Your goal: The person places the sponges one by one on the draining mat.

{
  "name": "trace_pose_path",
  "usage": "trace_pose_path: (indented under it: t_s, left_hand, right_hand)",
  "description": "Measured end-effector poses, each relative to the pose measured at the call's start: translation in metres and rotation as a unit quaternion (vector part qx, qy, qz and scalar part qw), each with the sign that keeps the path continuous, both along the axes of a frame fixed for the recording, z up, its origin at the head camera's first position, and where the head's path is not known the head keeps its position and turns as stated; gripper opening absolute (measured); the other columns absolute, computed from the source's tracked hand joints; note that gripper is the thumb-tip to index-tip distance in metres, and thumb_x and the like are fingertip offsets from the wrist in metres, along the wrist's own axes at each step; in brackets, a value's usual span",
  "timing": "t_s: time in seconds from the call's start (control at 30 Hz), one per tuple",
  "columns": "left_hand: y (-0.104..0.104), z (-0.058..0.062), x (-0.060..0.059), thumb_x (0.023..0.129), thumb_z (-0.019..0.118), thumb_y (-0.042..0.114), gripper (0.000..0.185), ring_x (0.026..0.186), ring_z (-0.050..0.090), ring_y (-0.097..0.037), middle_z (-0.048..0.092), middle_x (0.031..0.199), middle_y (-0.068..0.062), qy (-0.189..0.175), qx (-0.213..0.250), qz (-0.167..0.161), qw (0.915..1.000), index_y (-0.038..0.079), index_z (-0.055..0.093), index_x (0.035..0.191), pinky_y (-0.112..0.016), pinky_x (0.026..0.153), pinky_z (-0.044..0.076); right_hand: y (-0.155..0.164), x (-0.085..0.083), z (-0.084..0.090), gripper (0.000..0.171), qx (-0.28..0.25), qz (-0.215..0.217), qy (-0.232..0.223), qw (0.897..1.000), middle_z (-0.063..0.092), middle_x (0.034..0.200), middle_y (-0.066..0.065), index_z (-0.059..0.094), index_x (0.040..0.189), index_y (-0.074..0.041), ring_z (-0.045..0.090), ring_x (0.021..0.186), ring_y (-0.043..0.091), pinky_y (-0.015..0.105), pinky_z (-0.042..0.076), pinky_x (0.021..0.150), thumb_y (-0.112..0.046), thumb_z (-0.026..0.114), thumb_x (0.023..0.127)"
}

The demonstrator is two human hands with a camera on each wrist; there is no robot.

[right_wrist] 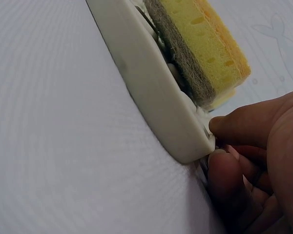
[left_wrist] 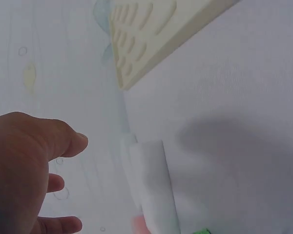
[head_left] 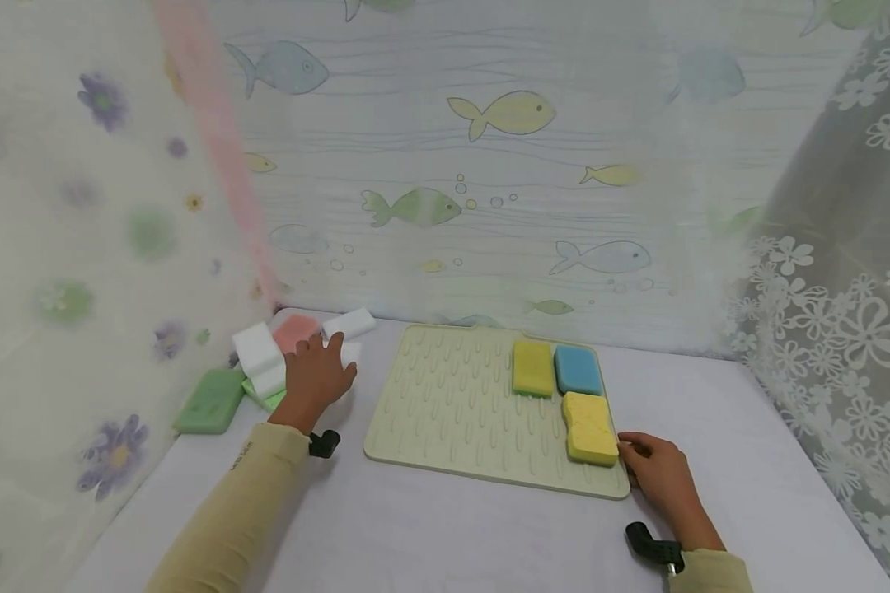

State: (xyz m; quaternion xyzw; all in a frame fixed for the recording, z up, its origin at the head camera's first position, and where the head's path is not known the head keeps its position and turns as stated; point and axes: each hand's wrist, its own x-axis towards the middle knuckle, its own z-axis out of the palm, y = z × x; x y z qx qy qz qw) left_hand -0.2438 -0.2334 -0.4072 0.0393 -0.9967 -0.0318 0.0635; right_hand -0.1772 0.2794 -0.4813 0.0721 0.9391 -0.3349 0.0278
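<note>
From the head camera, the left hand [head_left: 315, 375] reaches forward over a heap of sponges at the table's far left, palm down, fingers spread and nearly straight, gripping nothing. Under and around it lie a white rectangular foam block [head_left: 258, 357], a pink sponge [head_left: 294, 331], a second white foam bar [head_left: 349, 323] and a green sponge [head_left: 212, 401]. The right hand [head_left: 656, 471] rests at the near right corner of the pale green ribbed silicone drying mat [head_left: 445, 403], fingers curled at its edge. On that mat sit 3 sponges: an olive-yellow one [head_left: 532, 368], a blue one [head_left: 578, 370] and a bright yellow one [head_left: 589, 427] just beside the right hand.

The left wrist view shows the thumb and fingers loose above the table, apart from the white foam bar [left_wrist: 154, 187].

The right wrist view shows thumb and fingertips [right_wrist: 234, 127] pinching the mat's corner [right_wrist: 151, 97], with the yellow scouring-backed sponge [right_wrist: 200, 46] lying on it.
</note>
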Motion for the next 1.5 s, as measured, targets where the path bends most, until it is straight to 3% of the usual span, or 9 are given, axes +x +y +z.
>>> trace_pose_path:
  t_s: [0.4,0.73,1.03,1.17,1.33,1.5]
  left_hand:
    - [-0.036,-0.005,-0.011,0.093,0.05,0.032,0.057,0.119,0.032,-0.052,0.036,0.132,-0.031,0.018,0.048,0.045,0.9976,0.005,0.036,0.141,-0.068,0.092,0.03]
    - [-0.06,-0.01,-0.009,0.094,0.043,0.022,0.052,0.115,0.027,-0.056,0.031,0.128,-0.036,0.017,0.063,0.07,0.9955,0.002,0.031,0.14,-0.071,0.089,0.026]
    - [-0.074,-0.013,-0.007,0.091,0.034,0.015,0.042,0.11,0.027,-0.058,0.033,0.119,-0.038,0.034,0.067,0.085,0.9936,-0.002,0.035,0.13,-0.073,0.084,0.027]
    - [-0.079,-0.015,-0.01,0.092,0.032,0.017,0.045,0.115,0.024,-0.061,0.027,0.126,-0.04,0.008,0.073,0.096,0.9927,-0.002,0.032,0.133,-0.074,0.086,0.026]
    - [-0.085,-0.016,-0.011,0.095,0.03,0.02,0.051,0.125,0.013,-0.068,0.015,0.139,-0.043,-0.036,0.086,0.101,0.9904,-0.001,0.026,0.141,-0.077,0.091,0.022]
    - [-0.086,-0.018,-0.009,0.095,0.028,0.018,0.051,0.129,0.005,-0.07,0.006,0.144,-0.043,-0.048,0.107,0.099,0.9882,-0.002,0.026,0.142,-0.078,0.096,0.019]
  right_hand:
    - [-0.001,0.0,0.001,0.047,0.0,-0.003,-0.003,1.0,0.068,0.109,0.016,0.06,0.129,-0.002,0.061,0.098,0.027,0.043,0.05,0.08,-0.038,0.054,0.098]
    - [-0.001,0.001,0.002,0.049,-0.004,-0.004,-0.006,1.0,0.068,0.109,0.016,0.059,0.129,-0.003,0.061,0.099,0.027,0.045,0.05,0.081,-0.039,0.054,0.098]
    - [0.0,0.001,0.002,0.049,-0.005,-0.006,-0.009,1.0,0.068,0.108,0.015,0.06,0.129,-0.003,0.061,0.095,0.024,0.038,0.051,0.076,-0.04,0.055,0.097]
    - [0.0,0.0,0.002,0.049,-0.007,-0.01,-0.01,1.0,0.068,0.109,0.016,0.06,0.129,-0.003,0.061,0.096,0.025,0.041,0.051,0.077,-0.039,0.055,0.097]
    - [0.001,-0.001,-0.001,0.048,-0.01,-0.012,-0.007,1.0,0.068,0.108,0.015,0.06,0.129,-0.003,0.061,0.092,0.022,0.032,0.049,0.07,-0.038,0.056,0.097]
    - [0.0,-0.001,-0.002,0.046,-0.013,-0.013,-0.012,1.0,0.068,0.108,0.014,0.06,0.129,-0.004,0.061,0.09,0.021,0.028,0.048,0.068,-0.038,0.056,0.097]
